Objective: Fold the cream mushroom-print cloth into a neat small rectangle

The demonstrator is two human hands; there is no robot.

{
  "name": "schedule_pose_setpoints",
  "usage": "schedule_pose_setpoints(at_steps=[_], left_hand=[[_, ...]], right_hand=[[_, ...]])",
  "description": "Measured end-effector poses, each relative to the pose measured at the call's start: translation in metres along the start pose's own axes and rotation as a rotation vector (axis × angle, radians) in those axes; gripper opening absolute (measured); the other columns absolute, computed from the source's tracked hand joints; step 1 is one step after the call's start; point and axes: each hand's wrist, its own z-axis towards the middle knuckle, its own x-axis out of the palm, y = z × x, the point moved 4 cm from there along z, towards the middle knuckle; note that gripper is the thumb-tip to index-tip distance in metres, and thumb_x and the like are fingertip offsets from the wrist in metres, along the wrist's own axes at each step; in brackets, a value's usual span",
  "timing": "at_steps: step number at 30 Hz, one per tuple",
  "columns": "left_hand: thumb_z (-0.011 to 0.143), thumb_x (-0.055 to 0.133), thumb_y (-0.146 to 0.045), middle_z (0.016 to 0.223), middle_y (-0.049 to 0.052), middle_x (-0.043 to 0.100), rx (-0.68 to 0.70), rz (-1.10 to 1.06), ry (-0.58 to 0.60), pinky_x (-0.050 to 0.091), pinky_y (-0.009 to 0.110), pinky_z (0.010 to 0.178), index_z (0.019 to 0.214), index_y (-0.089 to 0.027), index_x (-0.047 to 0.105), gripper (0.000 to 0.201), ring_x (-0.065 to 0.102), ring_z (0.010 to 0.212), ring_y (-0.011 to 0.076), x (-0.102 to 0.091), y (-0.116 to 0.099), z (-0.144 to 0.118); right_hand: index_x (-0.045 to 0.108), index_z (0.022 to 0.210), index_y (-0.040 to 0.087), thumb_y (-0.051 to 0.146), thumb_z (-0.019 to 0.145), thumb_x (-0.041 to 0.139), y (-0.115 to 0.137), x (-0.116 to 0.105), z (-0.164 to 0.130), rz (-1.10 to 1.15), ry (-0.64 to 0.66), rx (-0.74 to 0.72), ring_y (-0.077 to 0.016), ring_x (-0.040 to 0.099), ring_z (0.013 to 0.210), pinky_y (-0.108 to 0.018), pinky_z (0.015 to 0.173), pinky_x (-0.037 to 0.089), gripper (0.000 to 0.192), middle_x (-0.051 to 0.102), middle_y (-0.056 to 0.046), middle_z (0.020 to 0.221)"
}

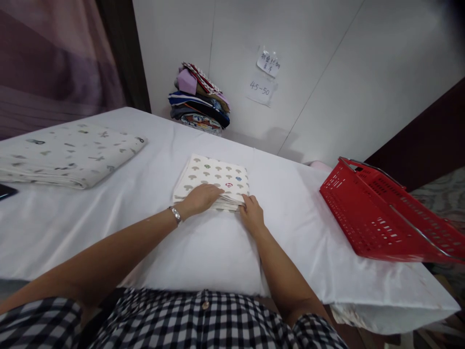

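A folded white cloth (218,175) lies in front of me, printed with grey mushroom shapes and a few green, blue and red ones. My left hand (204,198) rests on its near left part, fingers together, flat and pointing right; the thumb is hidden. At the near right corner, my right hand (251,211) grips the layered edge between thumb and fingers. The near edge shows several stacked layers, slightly wavy between my hands.
A larger folded white cloth (72,152) lies at the left, near a dark flat object (6,191). A pile of folded fabrics (199,104) stands against the wall. On the right, a red plastic basket (363,213) sits on the white-covered table (290,242). Handwritten paper signs (260,90) hang on the wall.
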Motion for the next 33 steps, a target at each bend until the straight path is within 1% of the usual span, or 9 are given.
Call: schedule_pose_setpoints(at_steps=[4, 7, 11, 14, 18, 22, 26, 30, 33], left_hand=[[0.093, 0.034, -0.023, 0.104, 0.005, 0.068, -0.021, 0.02, 0.011, 0.044, 0.035, 0.086, 0.114, -0.021, 0.058, 0.032, 0.061, 0.095, 0.0181, 0.0, 0.001, 0.003], [0.09, 0.036, -0.015, 0.114, 0.006, 0.065, -0.041, 0.014, -0.035, 0.043, 0.036, 0.088, 0.114, -0.02, 0.056, 0.032, 0.059, 0.103, 0.0188, 0.002, -0.001, 0.003], [0.085, 0.035, -0.006, 0.12, 0.009, 0.059, -0.011, 0.006, -0.131, 0.045, 0.035, 0.086, 0.098, -0.017, 0.057, 0.027, 0.056, 0.107, 0.019, 0.005, -0.006, -0.003], [0.081, 0.036, -0.001, 0.119, 0.01, 0.058, 0.048, 0.021, -0.156, 0.045, 0.035, 0.085, 0.087, -0.016, 0.057, 0.026, 0.054, 0.108, 0.0197, 0.004, -0.012, -0.008], [0.083, 0.042, -0.009, 0.117, 0.009, 0.058, 0.111, 0.033, -0.115, 0.042, 0.039, 0.089, 0.087, -0.017, 0.06, 0.02, 0.051, 0.108, 0.0215, 0.002, -0.019, -0.009], [0.088, 0.045, -0.023, 0.117, 0.009, 0.058, 0.08, 0.068, -0.072, 0.04, 0.041, 0.091, 0.089, -0.018, 0.064, 0.019, 0.05, 0.108, 0.023, 0.003, -0.023, -0.004], [0.089, 0.042, -0.017, 0.12, 0.009, 0.058, 0.075, 0.124, -0.052, 0.039, 0.042, 0.093, 0.086, -0.018, 0.066, 0.024, 0.049, 0.113, 0.0234, 0.007, -0.026, 0.004], [0.088, 0.047, -0.018, 0.124, 0.009, 0.058, 0.073, 0.148, -0.036, 0.037, 0.041, 0.095, 0.087, -0.017, 0.067, 0.02, 0.049, 0.114, 0.023, 0.008, -0.028, 0.01], [0.087, 0.045, -0.016, 0.127, 0.009, 0.056, 0.078, 0.194, -0.008, 0.035, 0.043, 0.099, 0.082, -0.017, 0.067, 0.023, 0.046, 0.119, 0.0233, 0.008, -0.031, 0.013]], right_hand=[[0.048, 0.126, 0.024, 0.021, 0.082, 0.044, -0.002, 0.001, 0.0, 0.01, -0.01, 0.005, -0.0183, 0.052, 0.091, -0.028, 0.076, 0.045, 0.044, 0.052, -0.006, 0.106], [0.048, 0.126, 0.024, 0.023, 0.082, 0.044, -0.003, 0.003, 0.0, 0.015, -0.017, 0.004, -0.0183, 0.052, 0.092, -0.029, 0.077, 0.045, 0.044, 0.052, -0.006, 0.107], [0.047, 0.128, 0.026, 0.024, 0.082, 0.044, -0.005, 0.004, 0.0, 0.028, -0.027, 0.013, -0.018, 0.052, 0.092, -0.028, 0.076, 0.045, 0.045, 0.052, -0.005, 0.107], [0.047, 0.129, 0.025, 0.025, 0.082, 0.045, -0.006, 0.005, 0.0, 0.036, -0.024, 0.028, -0.0182, 0.053, 0.092, -0.028, 0.076, 0.045, 0.047, 0.052, -0.005, 0.107], [0.047, 0.129, 0.026, 0.025, 0.082, 0.045, -0.006, 0.003, 0.001, 0.046, -0.013, 0.042, -0.018, 0.053, 0.092, -0.028, 0.076, 0.045, 0.047, 0.052, -0.004, 0.107], [0.047, 0.129, 0.025, 0.025, 0.082, 0.046, -0.005, 0.001, 0.0, 0.063, -0.012, 0.037, -0.0175, 0.053, 0.092, -0.027, 0.077, 0.045, 0.047, 0.052, -0.004, 0.106], [0.047, 0.129, 0.025, 0.024, 0.082, 0.046, -0.006, 0.001, 0.0, 0.067, -0.019, 0.034, -0.017, 0.053, 0.092, -0.027, 0.077, 0.045, 0.047, 0.052, -0.004, 0.107], [0.048, 0.128, 0.024, 0.026, 0.082, 0.047, -0.006, 0.002, 0.0, 0.075, -0.029, 0.023, -0.0171, 0.053, 0.092, -0.027, 0.077, 0.045, 0.046, 0.052, -0.005, 0.107], [0.048, 0.128, 0.024, 0.027, 0.082, 0.047, -0.006, 0.0, 0.0, 0.078, -0.029, 0.013, -0.0174, 0.053, 0.092, -0.027, 0.078, 0.045, 0.046, 0.053, -0.005, 0.106]])
